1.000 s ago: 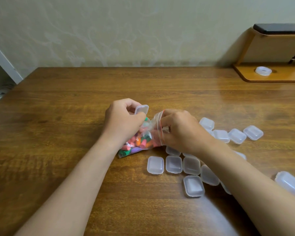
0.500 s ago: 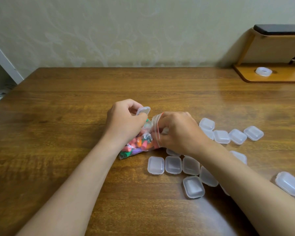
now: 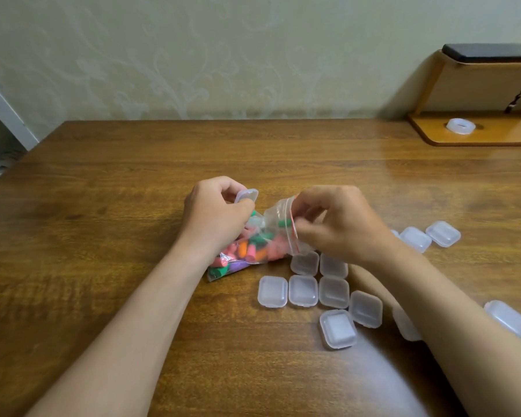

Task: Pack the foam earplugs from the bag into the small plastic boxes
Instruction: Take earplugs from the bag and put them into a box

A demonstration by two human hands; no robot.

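Bag (image 3: 272, 236) of coloured foam earplugs (image 3: 247, 251), lying on the wooden table (image 3: 103, 236) between both hands. Left hand (image 3: 217, 215), fingers curled, grips one small plastic box (image 3: 247, 195) while resting on the bag. Right hand (image 3: 340, 224) pinches the bag's red-striped mouth between thumb and fingertips. Further boxes (image 3: 303, 290) lie scattered just beside and under the right forearm. Wooden stand (image 3: 475, 133) bearing a tape ring (image 3: 460, 127) sits at the far right corner.

Wooden table (image 3: 103, 296) bearing a bag (image 3: 275, 213) of earplugs (image 3: 247, 251), scattered clear boxes (image 3: 303, 290) and, far right, a wooden stand (image 3: 494, 136).
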